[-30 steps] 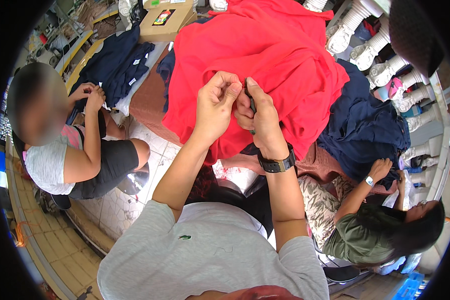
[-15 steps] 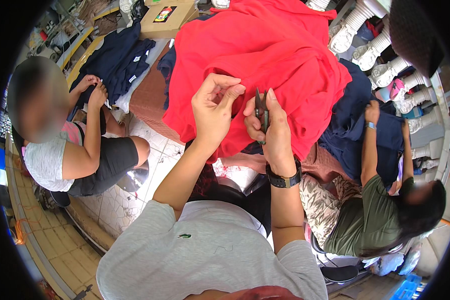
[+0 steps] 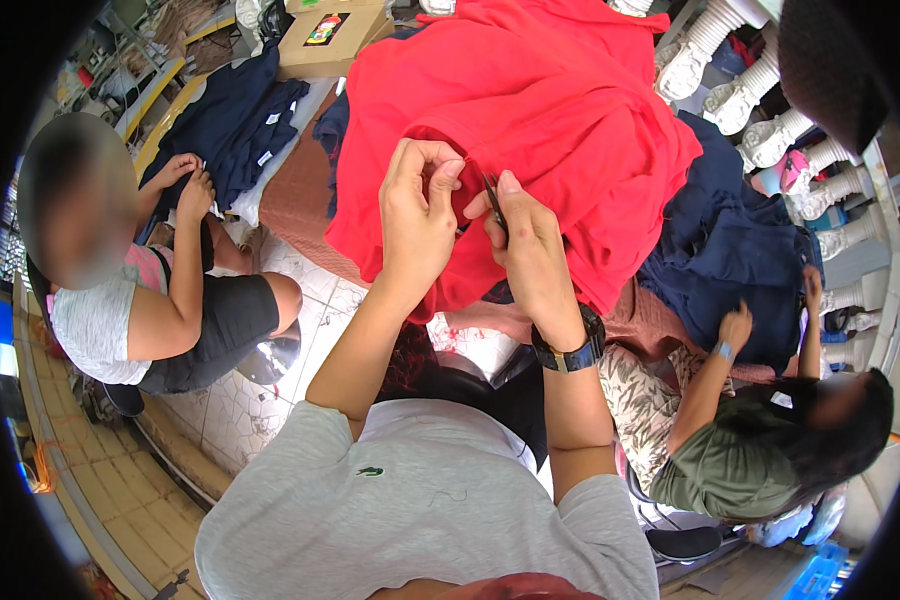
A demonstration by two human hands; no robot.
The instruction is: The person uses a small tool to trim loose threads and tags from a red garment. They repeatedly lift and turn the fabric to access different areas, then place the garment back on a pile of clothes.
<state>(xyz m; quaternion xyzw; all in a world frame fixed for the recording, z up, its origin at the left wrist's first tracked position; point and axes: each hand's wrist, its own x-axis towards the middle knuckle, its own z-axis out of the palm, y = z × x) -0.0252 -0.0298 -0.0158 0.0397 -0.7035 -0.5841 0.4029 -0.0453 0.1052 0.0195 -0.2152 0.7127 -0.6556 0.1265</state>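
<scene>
A heap of bright red cloth [image 3: 530, 110], apparently garments, covers the table in front of me. Over its near left part, my left hand [image 3: 420, 200] pinches thumb and forefinger together. What lies between those fingertips is too small to make out, though a bit of red shows beside them. My right hand [image 3: 530, 235] grips small dark thread snips [image 3: 494, 200], their blades pointing up and left, close by the left fingertips. Seen almost edge-on, the blades do not show whether they are apart. A dark watch [image 3: 568, 350] is on my right wrist.
At left a seated person [image 3: 170, 310] handles navy garments [image 3: 235, 130]. On the right another person in a green shirt [image 3: 735, 450] works at navy cloth [image 3: 725, 270]. A cardboard box [image 3: 335, 40] stands at the back; white ribbed tubes [image 3: 715, 30] line the far right.
My right hand has moved left with the snips, bringing the blades beside my left fingertips. My left hand has shifted slightly left. The right-hand person's near hand has drawn back towards them.
</scene>
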